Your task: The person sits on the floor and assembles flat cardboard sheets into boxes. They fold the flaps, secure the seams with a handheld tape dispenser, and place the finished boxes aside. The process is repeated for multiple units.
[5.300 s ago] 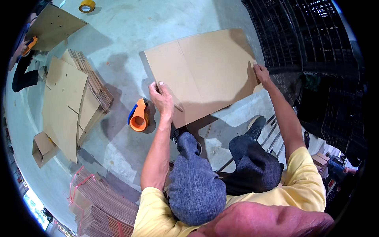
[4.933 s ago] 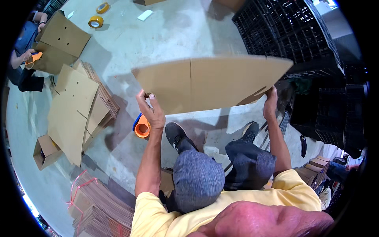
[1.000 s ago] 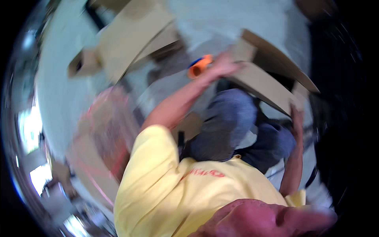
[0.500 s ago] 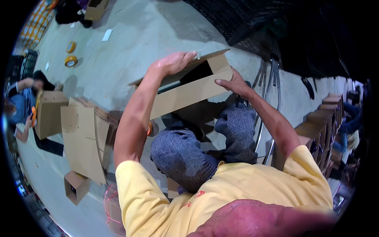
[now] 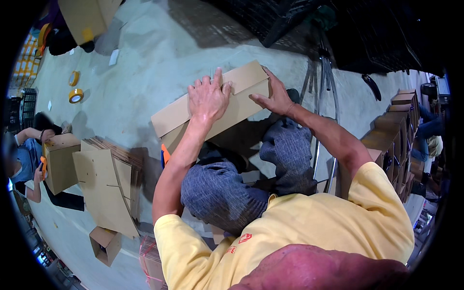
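A brown cardboard box (image 5: 244,108) is held above my knees, tilted up toward the right, its long top flap (image 5: 164,116) folded down over the opening. My left hand (image 5: 209,99) lies on that flap with fingers spread, pressing it. At the box's right end my right hand (image 5: 276,94) grips the corner, thumb on the near side and fingers round the end. Beside my left forearm an orange and blue object (image 5: 165,154) shows in part; its kind is hidden.
Flat cardboard sheets (image 5: 104,186) are stacked to my left, by a small open box (image 5: 105,245). Beyond, a co-worker handles a box (image 5: 62,164). Tape rolls (image 5: 76,95) lie on the floor. Metal tubes (image 5: 325,87), black crates (image 5: 261,21) and a row of boxes (image 5: 396,125) stand rightward.
The box's top flap has come down over the opening, and my left hand has moved from the raised flap onto it. At the upper left, another box has swung into view.
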Demonstrator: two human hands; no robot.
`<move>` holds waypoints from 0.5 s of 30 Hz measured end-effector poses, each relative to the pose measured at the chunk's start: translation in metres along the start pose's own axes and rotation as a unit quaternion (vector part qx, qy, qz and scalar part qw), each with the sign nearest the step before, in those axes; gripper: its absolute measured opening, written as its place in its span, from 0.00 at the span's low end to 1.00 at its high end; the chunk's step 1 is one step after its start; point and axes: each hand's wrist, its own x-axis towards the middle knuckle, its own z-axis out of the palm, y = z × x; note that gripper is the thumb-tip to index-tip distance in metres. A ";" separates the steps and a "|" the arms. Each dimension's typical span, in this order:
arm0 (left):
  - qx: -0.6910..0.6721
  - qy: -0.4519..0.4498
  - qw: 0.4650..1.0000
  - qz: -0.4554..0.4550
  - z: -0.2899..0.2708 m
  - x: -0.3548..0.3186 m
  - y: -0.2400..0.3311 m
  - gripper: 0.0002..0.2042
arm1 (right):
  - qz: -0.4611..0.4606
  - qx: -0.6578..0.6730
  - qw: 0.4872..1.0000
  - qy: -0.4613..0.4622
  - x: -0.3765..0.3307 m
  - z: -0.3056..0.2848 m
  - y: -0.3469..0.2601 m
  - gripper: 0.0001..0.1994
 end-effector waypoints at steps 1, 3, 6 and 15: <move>0.001 0.007 1.000 0.001 0.002 0.000 0.001 0.30 | -0.002 -0.004 1.000 0.006 -0.002 0.000 0.001 0.49; 0.002 0.021 1.000 0.000 0.003 0.003 0.004 0.30 | -0.008 -0.011 1.000 0.015 -0.003 0.001 0.002 0.51; 0.025 0.000 1.000 -0.003 0.001 0.007 0.010 0.28 | -0.030 -0.039 0.998 0.030 -0.006 0.003 0.008 0.50; 0.037 0.110 0.993 0.030 0.020 0.008 0.005 0.24 | 0.076 0.141 0.987 -0.017 -0.001 0.007 0.005 0.39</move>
